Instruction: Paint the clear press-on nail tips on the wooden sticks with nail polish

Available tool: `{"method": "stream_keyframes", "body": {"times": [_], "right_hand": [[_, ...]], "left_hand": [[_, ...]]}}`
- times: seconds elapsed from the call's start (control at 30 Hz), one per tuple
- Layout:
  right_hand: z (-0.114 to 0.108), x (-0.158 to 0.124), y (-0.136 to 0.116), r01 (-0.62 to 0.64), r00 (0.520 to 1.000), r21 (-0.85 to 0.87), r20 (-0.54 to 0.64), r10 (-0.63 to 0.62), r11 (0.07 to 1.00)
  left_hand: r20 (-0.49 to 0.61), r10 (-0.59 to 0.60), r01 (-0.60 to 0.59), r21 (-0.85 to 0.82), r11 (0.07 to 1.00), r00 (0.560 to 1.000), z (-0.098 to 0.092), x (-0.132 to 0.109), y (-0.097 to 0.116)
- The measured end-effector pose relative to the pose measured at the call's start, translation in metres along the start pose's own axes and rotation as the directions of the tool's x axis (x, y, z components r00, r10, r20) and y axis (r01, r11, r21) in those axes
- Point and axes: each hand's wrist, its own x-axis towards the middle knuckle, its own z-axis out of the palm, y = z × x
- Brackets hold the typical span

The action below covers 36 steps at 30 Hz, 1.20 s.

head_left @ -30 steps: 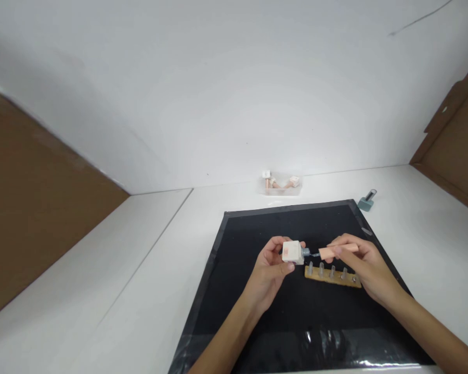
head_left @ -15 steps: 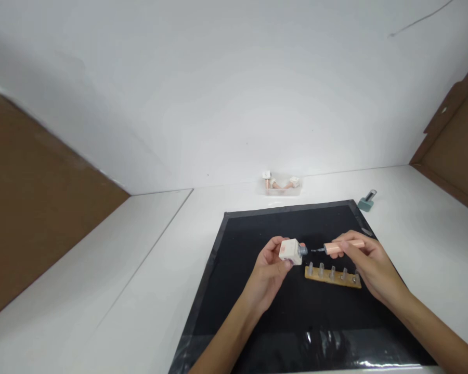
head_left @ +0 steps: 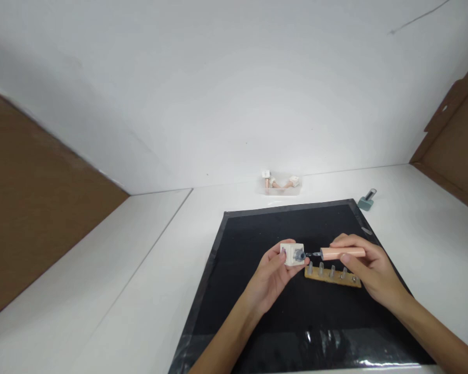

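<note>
Drips and smears threaten around the tipped white bottle [head_left: 291, 250]

At the far left of the work area runs the black mat [head_left: 296, 317], glossy along its near edge; anything that drops would most likely land there. Over it, the left hand [head_left: 271, 278] pinches the white bottle between thumb and fingers, neck leaning to the right. If the tilt grew or that grip slipped, liquid could run out of the mouth, provided there is enough inside. Just right of the neck is the brush [head_left: 315, 254]; whether it touches the rim I cannot tell. A clumsy angle there could smear the rim or splay the bristles. Below sits the wooden strip [head_left: 323, 278] with its row of upright clear pieces [head_left: 333, 270], close enough to catch a stray drip, or be knocked by a lowered wrist. Further right, the right hand [head_left: 368, 265] pinches the peach cap [head_left: 331, 253], held roughly level; a loose hold might let it roll and swing the brush. The teal bottle [head_left: 365, 203], beyond the mat's far corner, looks safely apart
</note>
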Motion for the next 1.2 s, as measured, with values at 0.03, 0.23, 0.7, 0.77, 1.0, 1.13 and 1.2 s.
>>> {"method": "stream_keyframes", "body": {"times": [0.03,0.23,0.7,0.77,1.0,1.13,1.2], "right_hand": [[0.0001,0.0001,-0.001,0.008,1.0,-0.008,0.003,-0.008,1.0],[0.0003,0.0003,-0.0046,0.112,0.994,-0.06,0.012,-0.112,0.992],[0.0017,0.001,-0.0088,0.419,0.908,-0.19,0.12,-0.402,0.888],[0.0019,0.001,-0.0092,0.419,0.907,-0.204,0.135,-0.398,0.885],[0.0009,0.0014,-0.0066,0.422,0.907,-0.249,0.116,-0.406,0.872],[0.0007,0.002,-0.0059,0.425,0.905,-0.249,0.11,-0.411,0.87],[0.0007,0.0019,-0.0061,0.428,0.904,-0.239,0.108,-0.414,0.871]], "left_hand": [[0.0,-0.002,0.002,0.004,1.0,1.0,-0.0002,0.0,-0.0002],[0.005,0.001,-0.001,0.032,0.999,1.0,-0.0018,0.0003,-0.0008],[-0.012,-0.025,0.026,0.038,0.999,1.0,0.0012,0.0026,0.0002],[-0.013,-0.029,0.03,0.046,0.999,0.999,0.0013,0.0024,-0.0001],[0.002,-0.013,0.013,0.057,0.998,1.0,-0.0003,0.0023,-0.0009],[0.002,-0.012,0.011,0.047,0.999,1.0,-0.0017,0.0024,-0.0009],[0.005,-0.011,0.011,0.038,0.999,1.0,-0.0017,0.0022,-0.0008]]}}
